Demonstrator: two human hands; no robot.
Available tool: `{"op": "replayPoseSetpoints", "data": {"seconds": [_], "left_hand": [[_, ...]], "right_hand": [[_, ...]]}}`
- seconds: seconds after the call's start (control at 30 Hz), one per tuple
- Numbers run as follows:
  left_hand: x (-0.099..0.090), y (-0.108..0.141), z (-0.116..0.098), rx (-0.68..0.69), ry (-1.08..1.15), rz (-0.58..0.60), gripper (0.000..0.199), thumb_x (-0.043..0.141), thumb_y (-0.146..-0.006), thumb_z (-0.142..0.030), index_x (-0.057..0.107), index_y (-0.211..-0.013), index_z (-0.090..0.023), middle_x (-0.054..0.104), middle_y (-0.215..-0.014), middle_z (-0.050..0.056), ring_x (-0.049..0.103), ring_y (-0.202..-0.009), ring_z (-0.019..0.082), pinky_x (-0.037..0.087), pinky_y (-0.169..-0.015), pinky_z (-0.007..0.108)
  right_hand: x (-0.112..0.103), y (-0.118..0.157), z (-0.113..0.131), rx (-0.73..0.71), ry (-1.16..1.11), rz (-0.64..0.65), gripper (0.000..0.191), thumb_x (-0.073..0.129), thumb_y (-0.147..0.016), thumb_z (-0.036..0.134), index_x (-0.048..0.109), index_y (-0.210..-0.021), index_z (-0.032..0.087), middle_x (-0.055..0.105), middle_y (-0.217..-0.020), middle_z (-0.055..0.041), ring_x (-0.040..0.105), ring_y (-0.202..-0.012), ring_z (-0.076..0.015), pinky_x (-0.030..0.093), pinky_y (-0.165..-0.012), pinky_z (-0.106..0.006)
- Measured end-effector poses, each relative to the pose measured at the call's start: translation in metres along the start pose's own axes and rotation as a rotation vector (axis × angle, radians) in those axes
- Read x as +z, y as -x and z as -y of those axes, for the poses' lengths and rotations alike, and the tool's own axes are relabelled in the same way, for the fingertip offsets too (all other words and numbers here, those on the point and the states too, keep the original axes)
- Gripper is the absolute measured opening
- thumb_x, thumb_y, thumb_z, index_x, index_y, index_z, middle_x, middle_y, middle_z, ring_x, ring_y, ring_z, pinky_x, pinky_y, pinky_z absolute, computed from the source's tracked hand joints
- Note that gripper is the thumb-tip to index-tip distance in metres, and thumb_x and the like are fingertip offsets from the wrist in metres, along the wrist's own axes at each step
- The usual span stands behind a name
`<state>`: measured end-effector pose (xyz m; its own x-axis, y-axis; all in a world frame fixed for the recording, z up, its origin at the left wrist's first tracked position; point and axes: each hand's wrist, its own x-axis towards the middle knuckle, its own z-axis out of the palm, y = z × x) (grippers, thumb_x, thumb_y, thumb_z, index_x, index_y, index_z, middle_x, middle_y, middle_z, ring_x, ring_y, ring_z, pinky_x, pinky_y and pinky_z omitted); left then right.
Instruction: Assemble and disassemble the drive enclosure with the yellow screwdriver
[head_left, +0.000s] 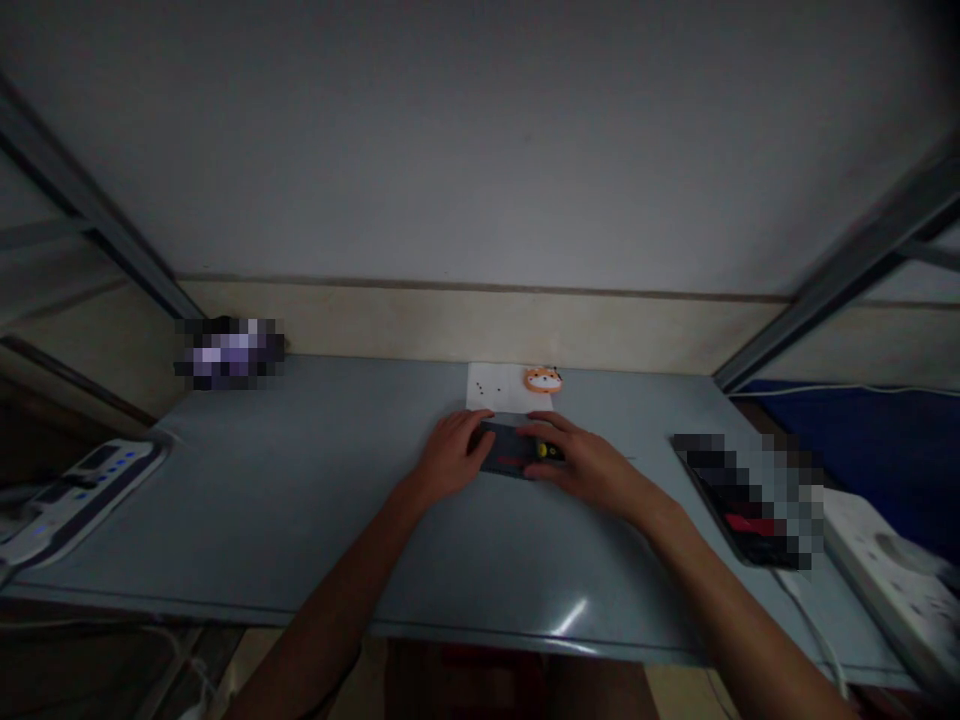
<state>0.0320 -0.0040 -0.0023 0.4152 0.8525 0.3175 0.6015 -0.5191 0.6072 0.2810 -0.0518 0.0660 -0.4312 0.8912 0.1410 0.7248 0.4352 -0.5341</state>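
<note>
A dark, flat rectangular case (504, 455) lies on the grey table in front of me, its exact kind unclear in the dim light. My left hand (454, 452) grips its left end, thumb at the near side and fingers along the far edge. At the opposite end, my right hand (589, 462) curls its fingers and thumb around the case. Between those fingers shows a black-and-yellow handle end (551, 451), and a thin dark line sticks out beyond the hand, like a screwdriver's shaft. Just behind sits a white paper sheet (510, 388) with several tiny dark bits, possibly screws.
An orange-and-white animal-face item (542, 380) rests on the paper's right side. A blurred phone-like slab (739, 510) with a cable lies right, beside a white power strip (885, 560). Another power strip (90, 495) is left; a pixelated purple object (232, 355) stands back left.
</note>
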Motion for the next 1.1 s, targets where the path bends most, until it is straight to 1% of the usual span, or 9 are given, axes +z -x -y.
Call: {"op": "replayPoseSetpoints", "data": {"seconds": [0.1, 0.2, 0.27, 0.43, 0.5, 0.67, 0.83, 0.97, 1.1], "left_hand": [[-0.012, 0.003, -0.004, 0.057, 0.062, 0.077, 0.058, 0.077, -0.090, -0.042, 0.059, -0.142, -0.024, 0.060, -0.133, 0.011, 0.056, -0.128, 0.028, 0.046, -0.112, 0.045], [-0.024, 0.004, -0.005, 0.120, 0.118, 0.194, 0.075, 0.090, -0.075, -0.043, 0.058, -0.142, -0.029, 0.058, -0.140, 0.010, 0.052, -0.132, 0.029, 0.043, -0.116, 0.047], [-0.028, 0.004, -0.004, 0.132, 0.131, 0.215, 0.076, 0.093, -0.073, -0.036, 0.059, -0.141, -0.031, 0.060, -0.140, 0.008, 0.053, -0.131, 0.030, 0.042, -0.115, 0.048], [-0.025, 0.002, 0.002, 0.077, 0.202, 0.166, 0.070, 0.095, -0.070, -0.032, 0.066, -0.133, -0.029, 0.066, -0.133, 0.009, 0.058, -0.127, 0.029, 0.044, -0.114, 0.048], [-0.024, 0.002, 0.003, 0.049, 0.228, 0.142, 0.063, 0.094, -0.073, -0.036, 0.068, -0.129, -0.027, 0.068, -0.129, 0.010, 0.061, -0.124, 0.029, 0.047, -0.111, 0.046], [-0.020, 0.004, 0.003, 0.022, 0.215, 0.062, 0.037, 0.079, -0.089, -0.037, 0.070, -0.122, -0.023, 0.070, -0.119, 0.010, 0.065, -0.114, 0.025, 0.051, -0.105, 0.044], [-0.013, 0.003, 0.002, 0.063, 0.182, -0.038, 0.025, 0.067, -0.097, -0.037, 0.070, -0.116, -0.022, 0.069, -0.124, 0.010, 0.061, -0.122, 0.025, 0.048, -0.111, 0.046], [-0.009, -0.002, 0.000, -0.003, 0.196, -0.066, 0.027, 0.055, -0.104, -0.040, 0.071, -0.114, -0.021, 0.071, -0.116, 0.009, 0.065, -0.112, 0.022, 0.052, -0.106, 0.042], [-0.003, -0.010, 0.000, -0.141, 0.179, -0.125, 0.040, 0.044, -0.107, -0.044, 0.073, -0.096, -0.019, 0.071, -0.094, 0.007, 0.066, -0.095, 0.022, 0.056, -0.093, 0.039]], "right_hand": [[-0.010, -0.001, 0.008, 0.021, -0.180, -0.380, 0.022, 0.059, -0.099, 0.039, 0.075, -0.109, 0.026, 0.075, -0.119, -0.0085, 0.072, -0.112, -0.0260, 0.055, -0.103, -0.042], [-0.021, -0.012, 0.010, 0.144, -0.547, -0.915, 0.024, 0.054, -0.100, 0.044, 0.068, -0.096, 0.025, 0.074, -0.090, -0.0021, 0.069, -0.070, -0.0168, 0.057, -0.071, -0.033], [-0.024, -0.023, 0.003, 0.101, -0.802, -1.035, 0.028, 0.054, -0.098, 0.050, 0.064, -0.096, 0.025, 0.072, -0.087, -0.0009, 0.069, -0.069, -0.0152, 0.054, -0.067, -0.030], [-0.002, -0.052, -0.030, 0.442, -0.957, -0.938, 0.063, 0.049, -0.088, 0.081, 0.067, -0.087, 0.020, 0.052, -0.054, 0.0049, 0.044, -0.042, -0.0093, 0.029, -0.041, -0.023], [0.014, -0.058, -0.038, 0.515, -0.969, -0.890, 0.069, 0.050, -0.083, 0.085, 0.067, -0.087, 0.019, 0.052, -0.050, 0.0051, 0.044, -0.041, -0.0101, 0.030, -0.041, -0.023], [0.043, -0.056, -0.039, 0.461, -1.008, -0.757, 0.060, 0.060, -0.084, 0.078, 0.067, -0.095, 0.020, 0.064, -0.065, 0.0032, 0.052, -0.050, -0.0106, 0.040, -0.049, -0.023], [0.050, -0.049, -0.034, 0.434, -0.867, -0.703, 0.053, 0.057, -0.090, 0.071, 0.068, -0.098, 0.021, 0.065, -0.072, 0.0031, 0.051, -0.053, -0.0112, 0.039, -0.050, -0.024], [0.049, -0.050, -0.036, 0.430, -0.834, -0.696, 0.051, 0.057, -0.090, 0.070, 0.068, -0.099, 0.021, 0.066, -0.075, 0.0020, 0.051, -0.055, -0.0122, 0.040, -0.052, -0.025], [0.049, -0.051, -0.038, 0.449, -0.848, -0.706, 0.051, 0.057, -0.090, 0.070, 0.069, -0.100, 0.021, 0.067, -0.076, 0.0018, 0.051, -0.056, -0.0125, 0.041, -0.052, -0.025]]}}
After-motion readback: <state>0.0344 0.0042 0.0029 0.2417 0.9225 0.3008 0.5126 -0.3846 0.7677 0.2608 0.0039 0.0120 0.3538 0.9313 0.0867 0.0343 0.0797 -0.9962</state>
